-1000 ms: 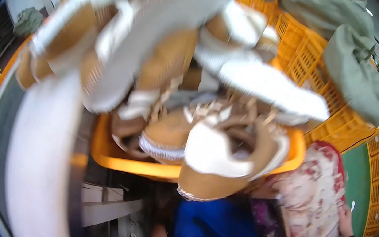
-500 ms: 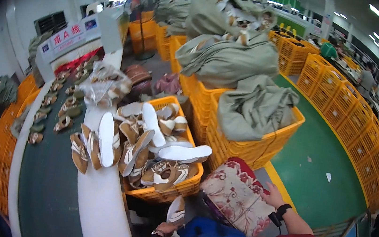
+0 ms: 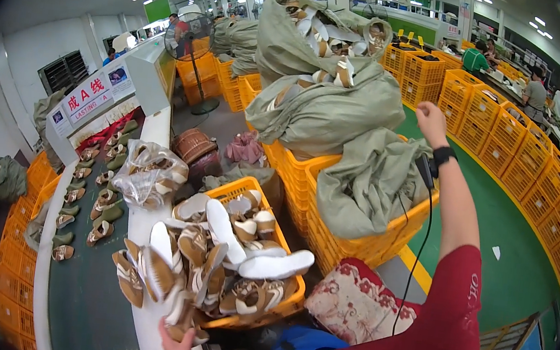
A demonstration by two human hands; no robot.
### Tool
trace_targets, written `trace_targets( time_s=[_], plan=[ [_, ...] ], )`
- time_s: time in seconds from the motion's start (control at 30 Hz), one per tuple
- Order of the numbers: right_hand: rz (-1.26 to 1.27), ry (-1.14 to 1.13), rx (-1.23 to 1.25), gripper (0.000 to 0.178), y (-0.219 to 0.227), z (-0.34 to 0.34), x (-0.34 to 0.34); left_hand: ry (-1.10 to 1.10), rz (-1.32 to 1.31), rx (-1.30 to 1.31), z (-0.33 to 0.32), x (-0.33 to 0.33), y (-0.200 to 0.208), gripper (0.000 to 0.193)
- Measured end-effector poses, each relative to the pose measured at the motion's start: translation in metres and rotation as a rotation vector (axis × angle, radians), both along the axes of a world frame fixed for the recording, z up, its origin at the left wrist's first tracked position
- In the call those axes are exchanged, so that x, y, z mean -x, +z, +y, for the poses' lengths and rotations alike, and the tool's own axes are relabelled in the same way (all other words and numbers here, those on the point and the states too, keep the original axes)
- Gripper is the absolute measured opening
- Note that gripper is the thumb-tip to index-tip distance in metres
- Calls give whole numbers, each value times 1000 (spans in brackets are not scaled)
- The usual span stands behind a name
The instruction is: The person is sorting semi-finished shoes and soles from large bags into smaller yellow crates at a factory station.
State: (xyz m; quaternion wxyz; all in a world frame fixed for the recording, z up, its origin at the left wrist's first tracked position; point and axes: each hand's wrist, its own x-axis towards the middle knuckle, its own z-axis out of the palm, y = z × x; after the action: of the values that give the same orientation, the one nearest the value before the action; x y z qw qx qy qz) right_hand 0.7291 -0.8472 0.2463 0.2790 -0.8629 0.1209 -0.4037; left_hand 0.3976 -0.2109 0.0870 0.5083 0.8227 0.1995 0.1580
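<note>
At the lower edge, my left hand (image 3: 176, 348) is closed round the near end of a brown-and-white shoe (image 3: 181, 308). This shoe rests against other shoes at the corner of an orange crate (image 3: 289, 302). Brown-and-white sneakers (image 3: 254, 296) and white soles (image 3: 276, 265) fill that crate in a heap. More shoes (image 3: 129, 277) lean beside it on the white ledge. My right hand (image 3: 433, 124) is raised at arm's length, fingers curled in, with nothing visible in it. It is just right of the grey-green sacks (image 3: 343, 113), with a black strap and cable at the wrist.
A conveyor belt (image 3: 95, 285) with rows of shoes runs along the left. A plastic bag of shoes (image 3: 151, 173) sits on the ledge. Ahead stand orange crates (image 3: 369, 245) topped with sacks. A floral cushion (image 3: 358, 303) lies below. People work at the far right; a fan stands behind.
My left hand has carried the shoe forward and left, up to the heap by the crate. My right hand has left the floral cushion and risen toward the sacks. The view has tilted up.
</note>
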Motion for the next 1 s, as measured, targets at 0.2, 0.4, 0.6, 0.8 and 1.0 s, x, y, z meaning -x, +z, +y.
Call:
trace_targets(
  time_s=[0.2, 0.4, 0.6, 0.8, 1.0],
  plan=[
    [84, -122, 177, 23, 36, 34, -174, 312, 115, -356, -7, -87, 43, 72],
    [265, -76, 242, 29, -6, 56, -327, 148, 350, -719, 4, -156, -29, 82],
    [296, -138, 264, 50, -58, 66, -398, 88, 490, -632, 20, -173, -43, 89],
    [397, -127, 148, 43, -82, 59, -419, 116, 500, -541, 13, -159, -43, 86],
    [-167, -198, -32, 24, -86, 13, -434, 90, 476, -583, 8, -149, -28, 77]
  ],
)
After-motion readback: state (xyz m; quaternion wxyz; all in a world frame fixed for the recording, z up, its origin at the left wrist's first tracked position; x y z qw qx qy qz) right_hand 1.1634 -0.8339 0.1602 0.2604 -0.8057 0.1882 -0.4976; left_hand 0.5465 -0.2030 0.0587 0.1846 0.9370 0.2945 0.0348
